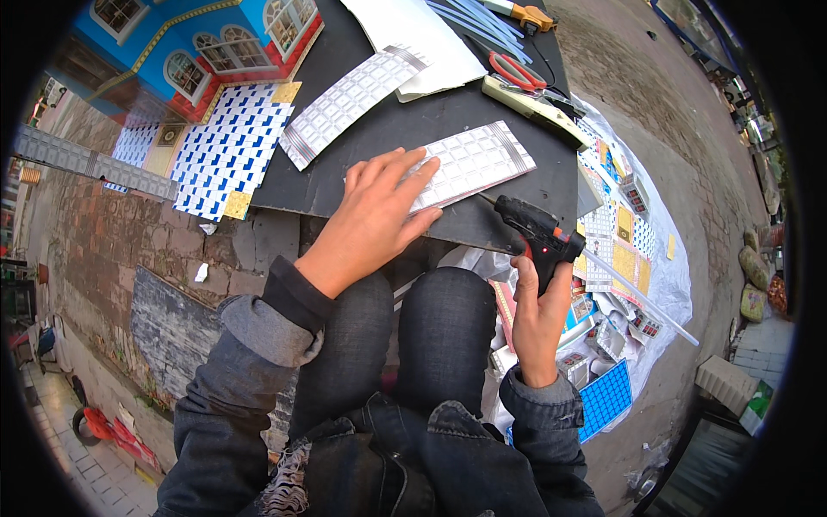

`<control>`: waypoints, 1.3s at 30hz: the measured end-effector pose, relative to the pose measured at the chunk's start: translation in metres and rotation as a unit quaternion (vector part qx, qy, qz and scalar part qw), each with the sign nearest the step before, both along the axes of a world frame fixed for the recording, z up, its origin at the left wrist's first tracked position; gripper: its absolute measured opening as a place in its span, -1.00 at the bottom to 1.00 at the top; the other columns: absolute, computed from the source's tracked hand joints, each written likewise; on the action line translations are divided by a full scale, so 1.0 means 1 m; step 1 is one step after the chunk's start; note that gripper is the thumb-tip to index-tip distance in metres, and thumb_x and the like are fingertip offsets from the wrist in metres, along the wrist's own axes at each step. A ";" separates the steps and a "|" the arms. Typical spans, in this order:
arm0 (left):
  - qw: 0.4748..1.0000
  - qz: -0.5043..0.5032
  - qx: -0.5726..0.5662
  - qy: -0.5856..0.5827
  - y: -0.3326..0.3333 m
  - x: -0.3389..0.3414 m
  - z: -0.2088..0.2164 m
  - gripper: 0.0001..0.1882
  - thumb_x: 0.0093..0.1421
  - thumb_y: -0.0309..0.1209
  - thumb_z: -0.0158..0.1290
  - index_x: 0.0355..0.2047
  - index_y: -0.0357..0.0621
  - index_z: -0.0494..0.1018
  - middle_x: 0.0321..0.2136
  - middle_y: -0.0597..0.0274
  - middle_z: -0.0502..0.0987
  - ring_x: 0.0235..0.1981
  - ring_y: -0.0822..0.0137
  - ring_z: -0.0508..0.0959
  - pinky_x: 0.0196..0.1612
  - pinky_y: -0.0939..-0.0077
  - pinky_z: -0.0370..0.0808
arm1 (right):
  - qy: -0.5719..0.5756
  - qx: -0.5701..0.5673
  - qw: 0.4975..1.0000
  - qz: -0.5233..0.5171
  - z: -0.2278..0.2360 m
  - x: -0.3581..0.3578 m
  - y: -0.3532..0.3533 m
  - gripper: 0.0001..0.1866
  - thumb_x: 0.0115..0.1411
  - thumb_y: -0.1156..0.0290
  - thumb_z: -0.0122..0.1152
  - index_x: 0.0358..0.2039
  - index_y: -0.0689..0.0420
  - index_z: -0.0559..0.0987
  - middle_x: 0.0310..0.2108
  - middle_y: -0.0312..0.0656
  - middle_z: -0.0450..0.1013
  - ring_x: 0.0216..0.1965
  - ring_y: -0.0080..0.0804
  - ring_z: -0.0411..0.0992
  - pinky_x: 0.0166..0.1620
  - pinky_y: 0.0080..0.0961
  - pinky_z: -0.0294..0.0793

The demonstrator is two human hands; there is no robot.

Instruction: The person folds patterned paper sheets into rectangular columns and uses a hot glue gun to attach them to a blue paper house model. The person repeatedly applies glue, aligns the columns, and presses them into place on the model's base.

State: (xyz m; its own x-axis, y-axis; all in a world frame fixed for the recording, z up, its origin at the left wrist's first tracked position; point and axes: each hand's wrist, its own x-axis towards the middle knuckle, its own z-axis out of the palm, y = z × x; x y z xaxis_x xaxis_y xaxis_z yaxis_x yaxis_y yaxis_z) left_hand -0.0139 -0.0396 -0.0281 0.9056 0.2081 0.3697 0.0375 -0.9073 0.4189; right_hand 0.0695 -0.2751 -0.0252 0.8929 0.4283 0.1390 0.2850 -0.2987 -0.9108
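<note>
My left hand (379, 211) lies with fingers stretched out over the left end of a white, grid-patterned card strip (474, 164) on the black table. My right hand (540, 310) is wrapped round the handle of a black glue gun (536, 231). The gun's nozzle points left, close to the strip's lower edge; whether it touches cannot be made out. A long translucent glue stick (642, 297) sticks out of the gun's back. A second patterned strip (345, 108), slightly curved, lies farther left on the table.
At the far left stands a blue and red model house (215, 43) on a blue-and-white patterned base (226, 138). Red-handled scissors (517, 71), a utility knife (527, 15) and blue sticks (482, 26) lie at the back right. A white sheet (676, 258) with printed cut pieces spreads beside the table.
</note>
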 end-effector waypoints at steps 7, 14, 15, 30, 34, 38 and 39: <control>1.000 0.002 0.003 0.002 -0.002 0.001 0.000 -0.40 0.27 -0.27 0.21 0.29 -0.11 0.38 0.27 0.07 0.38 0.30 0.03 0.33 0.30 0.14 0.22 | 0.023 -0.033 0.999 -0.005 0.001 0.000 -0.003 -0.54 0.40 0.50 0.14 0.25 0.28 0.30 -0.09 0.01 0.56 -0.16 -0.32 0.54 -0.09 -0.43 0.50; 1.000 0.004 0.002 -0.002 -0.002 0.001 -0.001 -0.41 0.29 -0.27 0.19 0.30 -0.12 0.37 0.28 0.06 0.37 0.30 0.03 0.33 0.30 0.14 0.21 | 0.018 -0.026 0.999 -0.009 0.001 0.000 -0.001 -0.56 0.41 0.49 0.13 0.23 0.30 0.30 -0.10 0.05 0.56 -0.17 -0.24 0.55 -0.09 -0.39 0.50; 1.000 0.004 0.007 0.002 -0.002 0.001 -0.001 -0.41 0.29 -0.27 0.19 0.30 -0.12 0.37 0.28 0.06 0.37 0.30 0.02 0.33 0.30 0.14 0.21 | 0.011 -0.032 0.999 -0.008 0.001 0.000 -0.001 -0.57 0.41 0.49 0.13 0.23 0.31 0.30 -0.10 0.06 0.56 -0.17 -0.21 0.55 -0.09 -0.39 0.50; 1.000 0.003 0.008 0.004 -0.003 0.000 -0.001 -0.43 0.32 -0.26 0.15 0.31 -0.13 0.36 0.29 0.04 0.36 0.32 0.01 0.31 0.32 0.13 0.19 | -0.094 -0.057 0.994 -0.012 0.002 0.002 0.005 -0.58 0.40 0.48 0.14 0.19 0.33 0.30 -0.15 0.18 0.57 -0.18 0.09 0.59 -0.12 -0.25 0.51; 0.999 -0.005 -0.032 0.018 0.000 -0.003 0.001 -0.50 0.43 -0.26 -0.02 0.31 -0.16 0.36 0.31 0.00 0.35 0.34 -0.01 0.29 0.35 0.12 0.15 | -0.093 -0.061 0.994 -0.004 0.001 -0.002 0.005 -0.53 0.39 0.50 0.14 0.25 0.29 0.28 -0.11 0.19 0.55 -0.13 0.10 0.58 -0.09 -0.25 0.51; 0.997 -0.014 -0.075 0.031 0.005 -0.003 0.004 -0.54 0.49 -0.30 -0.16 0.31 -0.21 0.35 0.32 -0.03 0.36 0.37 -0.04 0.27 0.38 0.12 0.12 | -0.073 -0.045 0.996 0.009 0.002 -0.006 0.005 -0.51 0.39 0.51 0.13 0.27 0.27 0.28 -0.07 0.18 0.54 -0.09 0.11 0.57 -0.06 -0.26 0.50; 0.996 -0.018 -0.079 0.036 0.006 -0.004 0.005 -0.54 0.49 -0.30 -0.16 0.31 -0.22 0.35 0.32 -0.04 0.36 0.37 -0.05 0.27 0.38 0.12 0.12 | -0.069 -0.051 0.996 0.011 0.003 -0.008 0.005 -0.51 0.39 0.51 0.13 0.28 0.27 0.27 -0.07 0.18 0.54 -0.09 0.11 0.57 -0.06 -0.26 0.50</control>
State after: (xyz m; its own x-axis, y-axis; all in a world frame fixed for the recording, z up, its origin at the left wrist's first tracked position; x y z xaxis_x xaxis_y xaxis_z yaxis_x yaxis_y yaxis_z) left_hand -0.0177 -0.0337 -0.0229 0.9362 0.2263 0.2689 0.0418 -0.8314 0.5541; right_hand 0.0619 -0.2699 -0.0225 0.8590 0.4650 0.2142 0.4125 -0.3807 -0.8276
